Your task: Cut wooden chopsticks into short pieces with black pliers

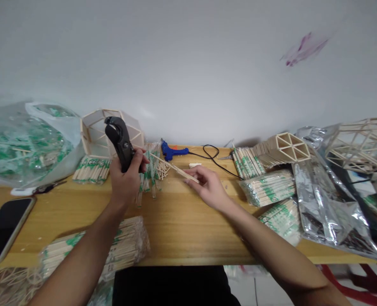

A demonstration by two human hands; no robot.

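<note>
My left hand (127,178) is closed around a black hand cutter (122,142), whose rounded, curved head points up and away from me. My right hand (209,187) pinches a few thin wooden chopsticks (178,170) together near their close end. They slant up to the left, and their far tips end close to the fingers of my left hand. Below those tips lie short cut stick pieces (163,170) and torn clear chopstick wrappers (149,178) with green print. A small pale bundle of stick pieces (195,165) rests beyond my right fingers.
A blue glue gun (174,151) with a black cord lies near the wall. Hexagonal stick frames stand at the left (92,136) and right (292,147). Wrapped chopstick packs (268,187), a silver bag (332,208), a phone (6,229) and a wrapper-filled plastic bag (25,144) surround the wooden table (191,238).
</note>
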